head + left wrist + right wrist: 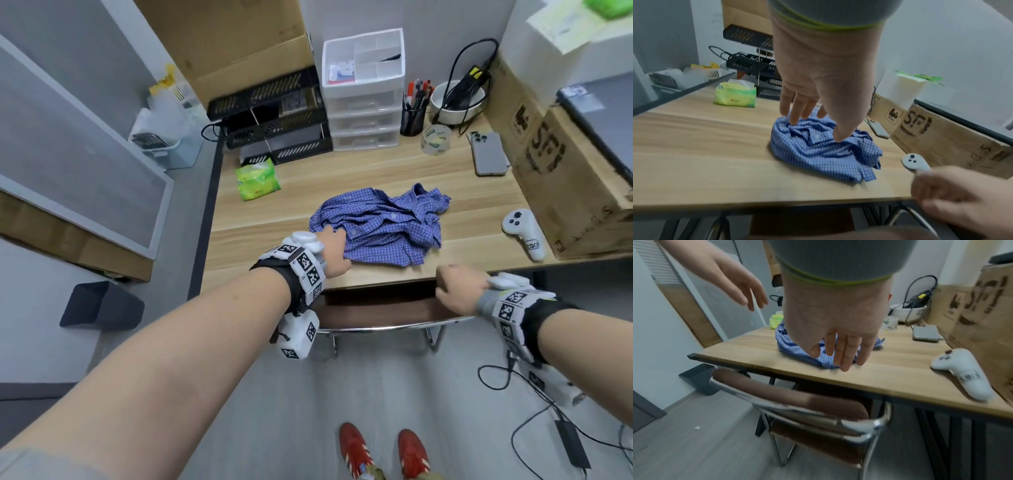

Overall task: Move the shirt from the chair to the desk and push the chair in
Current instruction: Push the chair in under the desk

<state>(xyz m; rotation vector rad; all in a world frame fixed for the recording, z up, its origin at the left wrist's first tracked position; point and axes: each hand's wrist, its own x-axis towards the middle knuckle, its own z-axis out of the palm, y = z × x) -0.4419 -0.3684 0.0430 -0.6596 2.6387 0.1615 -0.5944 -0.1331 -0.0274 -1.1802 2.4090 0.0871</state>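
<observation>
The crumpled blue checked shirt (383, 226) lies on the wooden desk (342, 174), near its front edge. My left hand (337, 246) is at the shirt's left edge; in the left wrist view its straight fingers (795, 113) point down at the shirt (818, 151) and hold nothing. Whether they touch the cloth I cannot tell. My right hand (445, 281) hovers at the desk's front edge, above the chair's brown backrest (376, 308), fingers (844, 353) loosely straight and empty. The chair (789, 400) has a chrome frame, and its seat is under the desk.
On the desk stand a green tissue pack (257, 180), a white controller (522, 233), a phone (489, 154), a cardboard box (565, 178), black letter trays (274, 116) and a white drawer unit (364, 92). A black bin (102, 305) and cables (548, 411) are on the floor.
</observation>
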